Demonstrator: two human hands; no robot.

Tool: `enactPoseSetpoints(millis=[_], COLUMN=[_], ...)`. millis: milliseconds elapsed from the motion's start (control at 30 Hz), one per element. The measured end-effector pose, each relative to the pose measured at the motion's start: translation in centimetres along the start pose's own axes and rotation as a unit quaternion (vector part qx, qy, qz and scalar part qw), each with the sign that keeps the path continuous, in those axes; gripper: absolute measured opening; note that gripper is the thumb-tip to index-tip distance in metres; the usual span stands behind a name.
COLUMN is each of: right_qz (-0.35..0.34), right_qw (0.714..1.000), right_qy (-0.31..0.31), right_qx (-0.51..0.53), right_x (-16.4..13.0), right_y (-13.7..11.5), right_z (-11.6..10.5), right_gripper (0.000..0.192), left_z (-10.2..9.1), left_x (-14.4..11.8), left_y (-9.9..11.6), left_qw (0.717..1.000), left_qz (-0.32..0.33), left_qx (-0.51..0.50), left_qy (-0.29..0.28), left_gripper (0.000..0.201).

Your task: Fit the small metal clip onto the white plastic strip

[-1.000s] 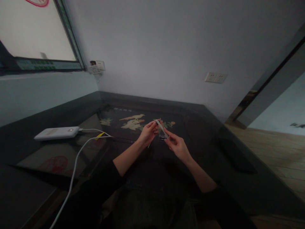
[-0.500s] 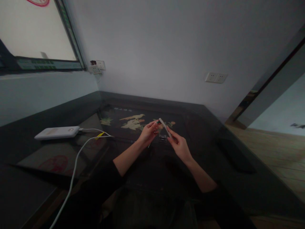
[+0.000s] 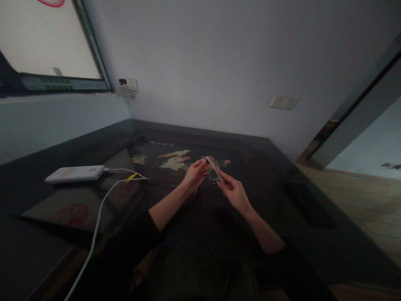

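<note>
My left hand [image 3: 194, 175] is closed in a pinch on something small and dark, which its fingers mostly hide. A thin pale end pokes out below that hand. Between thumb and fingers, my right hand [image 3: 234, 190] grips a slim, flat, pale strip [image 3: 214, 166], tilted so its far end meets the left fingertips. What kind of thing the strip is, I cannot tell. Just beneath it, a small shiny dark block with light lines [image 3: 213, 182] rests on the glossy black table [image 3: 200, 225], partly covered by the strip and right fingers.
On the left lies a white power bank [image 3: 75, 174] with a white cable [image 3: 99, 213] running toward me and a yellow tag [image 3: 130, 177] on it. A dark flat object [image 3: 310, 205] lies at the right. Wall sockets [image 3: 284, 102] sit above the table's back edge.
My right hand has shifted slightly left with the strip, whose far end now sits closer to the left fingertips. The strip now overlaps the small block more.
</note>
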State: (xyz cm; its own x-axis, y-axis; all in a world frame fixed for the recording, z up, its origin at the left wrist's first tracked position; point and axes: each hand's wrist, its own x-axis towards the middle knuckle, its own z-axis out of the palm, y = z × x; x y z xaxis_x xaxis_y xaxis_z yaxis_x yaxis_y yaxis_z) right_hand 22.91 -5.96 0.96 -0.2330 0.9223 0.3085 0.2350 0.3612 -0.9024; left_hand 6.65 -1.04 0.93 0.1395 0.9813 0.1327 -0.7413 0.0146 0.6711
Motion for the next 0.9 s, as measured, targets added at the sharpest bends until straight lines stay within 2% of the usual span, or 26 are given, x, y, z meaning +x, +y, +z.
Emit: enactPoseSetpoints(millis=[300, 467, 700, 900], right_qz=[-0.044, -0.037, 0.007, -0.009], right_qw=[0.997, 0.998, 0.999, 1.000], right_qy=[0.048, 0.024, -0.023, 0.001], right_qx=[-0.048, -0.038, 0.035, -0.011], right_x=[0.32, 0.11, -0.31, -0.05], right_y=[0.26, 0.08, 0.06, -0.04], right_z=[-0.46, -0.32, 0.27, -0.01], right_gripper=[0.048, 0.051, 0.056, 0.052], left_z=[-0.08, -0.05, 0.10, 0.07], left_x=[-0.16, -0.11, -0.02, -0.06], left_y=[-0.19, -0.16, 0.02, -0.03], left_qw=[1.000, 1.000, 1.000, 1.000], left_qz=[-0.003, -0.002, -0.002, -0.002], left_qx=[0.020, 0.012, 0.000, 0.009], left_qy=[0.002, 0.008, -0.002, 0.000], left_gripper=[0.039, 0.035, 0.031, 0.034])
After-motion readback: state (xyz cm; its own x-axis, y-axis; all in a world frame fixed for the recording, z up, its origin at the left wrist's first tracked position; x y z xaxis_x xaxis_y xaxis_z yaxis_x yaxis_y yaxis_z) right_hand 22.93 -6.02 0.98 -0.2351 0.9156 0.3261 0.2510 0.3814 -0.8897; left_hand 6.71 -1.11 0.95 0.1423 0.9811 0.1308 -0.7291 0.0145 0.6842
